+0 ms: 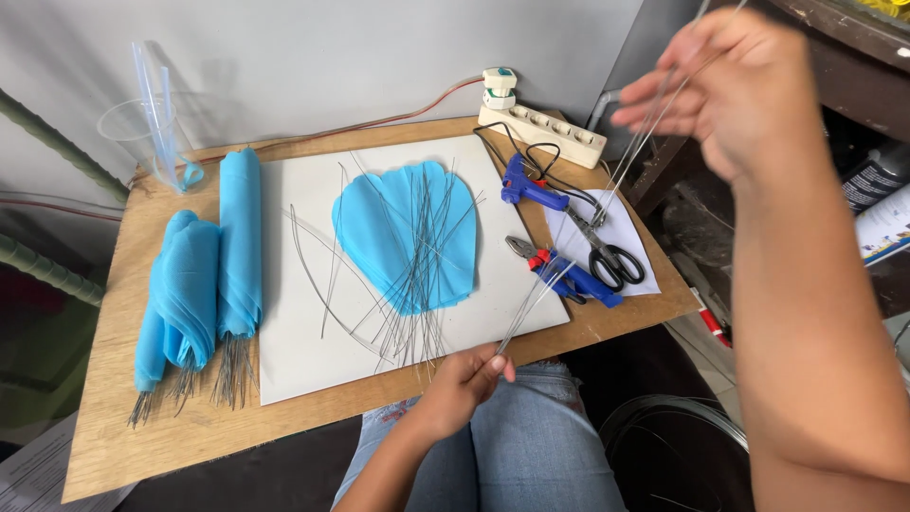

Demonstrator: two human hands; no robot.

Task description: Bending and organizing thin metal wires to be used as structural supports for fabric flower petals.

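A bundle of thin metal wires [607,194] is stretched between my two hands. My left hand [466,377] pinches its lower end at the near edge of the wooden board [142,417]. My right hand [730,85], raised at the upper right, grips the upper end. On a white sheet [303,351] lies a blue fabric petal [398,228] with several loose wires [408,303] spread over it.
Rolled blue petals on wire stems [204,275] lie at the left. A blue glue gun [527,187], pliers [559,270], scissors [611,256] and a power strip [540,123] sit at the right. A plastic cup [142,133] stands at the back left. A wire coil [673,446] lies below.
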